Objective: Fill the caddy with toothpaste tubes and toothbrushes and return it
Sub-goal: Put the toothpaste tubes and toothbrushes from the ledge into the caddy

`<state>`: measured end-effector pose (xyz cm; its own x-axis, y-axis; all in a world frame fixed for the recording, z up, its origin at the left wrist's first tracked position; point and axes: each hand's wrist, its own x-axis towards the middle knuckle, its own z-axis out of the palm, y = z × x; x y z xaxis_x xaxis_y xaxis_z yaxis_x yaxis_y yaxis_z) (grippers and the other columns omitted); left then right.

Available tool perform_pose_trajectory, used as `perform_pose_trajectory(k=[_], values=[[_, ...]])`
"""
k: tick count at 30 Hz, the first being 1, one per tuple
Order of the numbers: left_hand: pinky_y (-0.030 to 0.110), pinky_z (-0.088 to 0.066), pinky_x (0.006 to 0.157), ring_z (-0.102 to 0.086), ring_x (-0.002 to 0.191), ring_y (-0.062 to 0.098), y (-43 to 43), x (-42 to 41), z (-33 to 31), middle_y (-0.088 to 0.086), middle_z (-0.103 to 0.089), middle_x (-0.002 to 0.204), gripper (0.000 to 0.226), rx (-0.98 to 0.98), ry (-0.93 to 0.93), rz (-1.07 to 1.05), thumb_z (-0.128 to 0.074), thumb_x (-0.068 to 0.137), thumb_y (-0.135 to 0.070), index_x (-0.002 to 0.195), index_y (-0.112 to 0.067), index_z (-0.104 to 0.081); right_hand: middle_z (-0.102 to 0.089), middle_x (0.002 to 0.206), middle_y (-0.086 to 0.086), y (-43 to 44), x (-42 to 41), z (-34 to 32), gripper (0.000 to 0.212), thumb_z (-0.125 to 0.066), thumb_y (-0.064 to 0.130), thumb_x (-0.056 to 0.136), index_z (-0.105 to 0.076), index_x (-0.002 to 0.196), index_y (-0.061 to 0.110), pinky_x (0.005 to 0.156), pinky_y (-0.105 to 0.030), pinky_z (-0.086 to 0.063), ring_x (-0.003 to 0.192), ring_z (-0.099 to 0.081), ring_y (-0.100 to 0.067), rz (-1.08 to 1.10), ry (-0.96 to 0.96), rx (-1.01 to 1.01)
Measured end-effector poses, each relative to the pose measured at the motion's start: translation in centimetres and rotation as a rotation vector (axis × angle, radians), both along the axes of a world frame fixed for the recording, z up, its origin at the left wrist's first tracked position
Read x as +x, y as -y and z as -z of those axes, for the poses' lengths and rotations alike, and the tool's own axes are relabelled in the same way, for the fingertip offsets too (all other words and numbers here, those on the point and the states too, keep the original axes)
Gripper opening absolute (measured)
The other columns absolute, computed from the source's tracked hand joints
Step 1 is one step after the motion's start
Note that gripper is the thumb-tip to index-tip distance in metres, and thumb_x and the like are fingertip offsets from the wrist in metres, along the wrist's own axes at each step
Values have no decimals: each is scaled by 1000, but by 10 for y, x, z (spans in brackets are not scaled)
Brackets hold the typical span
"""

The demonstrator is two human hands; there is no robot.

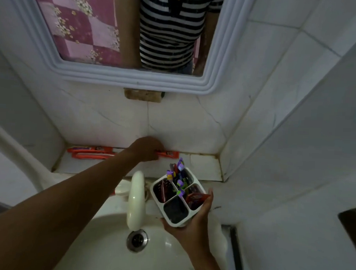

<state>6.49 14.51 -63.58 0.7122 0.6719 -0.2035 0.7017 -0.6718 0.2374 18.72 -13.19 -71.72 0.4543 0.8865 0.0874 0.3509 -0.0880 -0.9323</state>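
On the ledge [204, 162], left hand [147, 148] grips toothpaste tube [169, 154].

The white four-compartment plastic caddy [177, 198] resting in my right hand [191, 223] looks smooth, with a soft matt sheen. The orange toothpaste tube [169, 154] under my left hand [147, 148] has a slick, printed plastic skin, and so do the two orange tubes [90, 152] lying on the tiled ledge [204, 166], whose grout looks stained and rough. The cream plastic tap [136, 198] is smooth and faintly glossy. My white ceramic basin [107, 244] shines wetly, and its round metal drain [137, 240] gleams like chrome. The marble-look wall tiles [183, 125] are polished.
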Motion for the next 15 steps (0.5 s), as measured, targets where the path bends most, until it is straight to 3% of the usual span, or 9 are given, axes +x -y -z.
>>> perform_pose_trajectory(k=[4, 9, 10, 13, 15], values=[[38, -49, 90, -59, 115, 31, 4, -1, 12, 11, -63, 122, 38, 53, -120, 64, -64, 85, -31, 119, -14, -63, -40, 163, -8, 1, 1, 1, 162, -106, 38, 49, 13, 158, 59, 117, -49, -50, 148, -50, -21, -9, -7, -16], [36, -46, 84, -59, 106, 30, 14, -22, -5, 13, -64, 112, 39, -70, -62, -126, -74, 76, -29, 107, -9, -62, -43, 159, -11, -1, 0, 0, 167, -108, 20, 48, 17, 142, 79, 113, -13, -44, 143, -53, -23, 1, 7, -5], [36, -47, 83, -61, 102, 29, 18, -28, -13, 11, -65, 108, 39, -108, 11, -181, -76, 73, -28, 104, -9, -61, -43, 159, -11, -1, 0, -1, 167, -108, 19, 48, 16, 142, 79, 113, -14, -44, 143, -53, -24, 2, 11, -3], [36, -56, 78, -67, 90, 23, 35, -45, -49, 1, -66, 92, 31, -307, 390, -346, -85, 61, -14, 85, -10, -66, -44, 159, -11, -1, 0, -5, 162, -108, 20, 48, 8, 152, 65, 117, -36, -46, 145, -53, -27, -6, 18, 2], [30, -57, 75, -67, 87, 14, 53, -52, -81, -2, -67, 91, 27, -337, 587, -363, -86, 62, -12, 81, -10, -68, -44, 159, -10, -1, -1, -9, 159, -107, 24, 49, 7, 153, 57, 118, -43, -46, 145, -53, -26, -4, 9, -7]])
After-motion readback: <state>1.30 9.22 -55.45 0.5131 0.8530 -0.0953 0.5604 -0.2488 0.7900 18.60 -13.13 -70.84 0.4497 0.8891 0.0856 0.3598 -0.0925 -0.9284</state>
